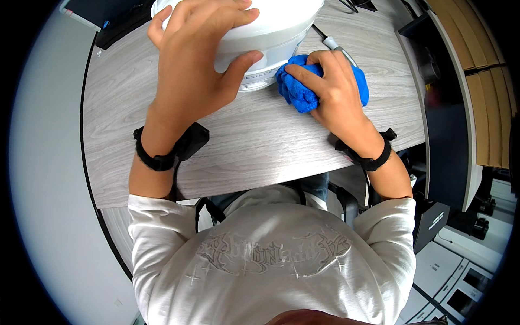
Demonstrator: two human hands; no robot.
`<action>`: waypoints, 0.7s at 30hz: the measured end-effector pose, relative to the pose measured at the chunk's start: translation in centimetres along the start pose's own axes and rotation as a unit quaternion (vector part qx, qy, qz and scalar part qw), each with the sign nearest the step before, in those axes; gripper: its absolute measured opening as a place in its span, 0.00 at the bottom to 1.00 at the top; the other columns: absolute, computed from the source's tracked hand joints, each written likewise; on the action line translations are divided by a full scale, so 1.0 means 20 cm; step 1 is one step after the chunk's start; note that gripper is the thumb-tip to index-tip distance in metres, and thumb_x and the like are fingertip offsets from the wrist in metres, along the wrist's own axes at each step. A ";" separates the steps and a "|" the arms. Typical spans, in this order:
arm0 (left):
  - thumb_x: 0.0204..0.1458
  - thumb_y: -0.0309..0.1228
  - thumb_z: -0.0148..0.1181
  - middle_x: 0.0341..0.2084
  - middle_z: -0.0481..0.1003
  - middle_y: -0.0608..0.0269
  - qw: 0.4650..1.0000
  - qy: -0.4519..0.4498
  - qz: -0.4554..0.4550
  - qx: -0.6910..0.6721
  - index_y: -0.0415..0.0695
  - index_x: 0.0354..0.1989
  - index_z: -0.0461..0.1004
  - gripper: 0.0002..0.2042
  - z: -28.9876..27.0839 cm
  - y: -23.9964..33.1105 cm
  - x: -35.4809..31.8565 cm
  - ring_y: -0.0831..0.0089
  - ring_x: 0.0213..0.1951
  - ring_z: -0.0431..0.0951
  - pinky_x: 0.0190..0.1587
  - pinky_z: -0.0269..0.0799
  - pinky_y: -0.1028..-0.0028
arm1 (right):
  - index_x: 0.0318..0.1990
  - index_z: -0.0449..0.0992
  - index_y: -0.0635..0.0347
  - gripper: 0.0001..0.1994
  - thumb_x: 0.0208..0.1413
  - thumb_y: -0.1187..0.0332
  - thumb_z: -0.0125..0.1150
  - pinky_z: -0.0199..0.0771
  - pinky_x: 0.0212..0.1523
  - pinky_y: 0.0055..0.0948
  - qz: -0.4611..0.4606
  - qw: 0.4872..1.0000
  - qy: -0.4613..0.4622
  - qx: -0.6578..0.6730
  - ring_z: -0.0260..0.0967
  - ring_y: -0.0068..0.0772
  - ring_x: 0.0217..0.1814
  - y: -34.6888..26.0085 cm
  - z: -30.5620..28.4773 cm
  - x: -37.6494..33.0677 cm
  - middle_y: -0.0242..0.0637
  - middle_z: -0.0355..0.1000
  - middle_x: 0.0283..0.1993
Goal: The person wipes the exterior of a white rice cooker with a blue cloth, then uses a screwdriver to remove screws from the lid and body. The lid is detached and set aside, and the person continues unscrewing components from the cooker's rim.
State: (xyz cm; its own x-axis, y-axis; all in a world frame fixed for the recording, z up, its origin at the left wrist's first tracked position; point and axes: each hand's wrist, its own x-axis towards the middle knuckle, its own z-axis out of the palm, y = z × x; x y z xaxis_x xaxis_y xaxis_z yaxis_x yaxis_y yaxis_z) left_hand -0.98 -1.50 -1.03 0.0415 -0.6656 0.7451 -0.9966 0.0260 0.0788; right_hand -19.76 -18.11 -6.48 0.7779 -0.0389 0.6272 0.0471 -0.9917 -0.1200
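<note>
A large white, rounded plastic container [287, 21] stands at the far middle of the desk, its top cut off by the upper edge of the picture. My left hand [200, 59] grips it from the left, with the fingers over its top and the thumb against its side. In my right hand [341, 92] is a bunched blue cloth [298, 92]. The fingers are closed round the cloth, which touches or nearly touches the container's lower right side. Part of the cloth sticks out to the right of the hand.
A grey handle-like piece with a thin black end [331, 43] lies behind my right hand. The grey wood-grain desk [254, 146] ends close to my body. Dark shelving [449, 119] and cardboard boxes [479, 108] stand on the right. A black device [127, 24] sits far left.
</note>
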 end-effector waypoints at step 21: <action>0.43 0.30 0.75 0.54 0.79 0.65 1.000 -0.004 0.015 0.015 0.51 0.50 0.79 0.23 0.00 -0.03 0.00 0.63 0.59 0.74 0.61 0.53 0.60 | 0.45 0.84 0.54 0.29 0.28 0.86 0.67 0.69 0.41 0.37 0.041 0.998 0.012 0.056 0.67 0.43 0.43 0.06 0.04 -0.03 0.39 0.71 0.41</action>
State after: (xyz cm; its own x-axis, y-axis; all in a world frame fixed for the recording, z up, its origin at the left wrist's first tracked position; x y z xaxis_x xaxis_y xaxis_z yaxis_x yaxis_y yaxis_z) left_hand -0.32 -1.47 -1.12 0.0107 -0.6712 0.7412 -0.9991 0.0241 0.0362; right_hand -19.69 -19.21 -7.58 0.7666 -0.1230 0.6302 0.0551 -0.9652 -0.2555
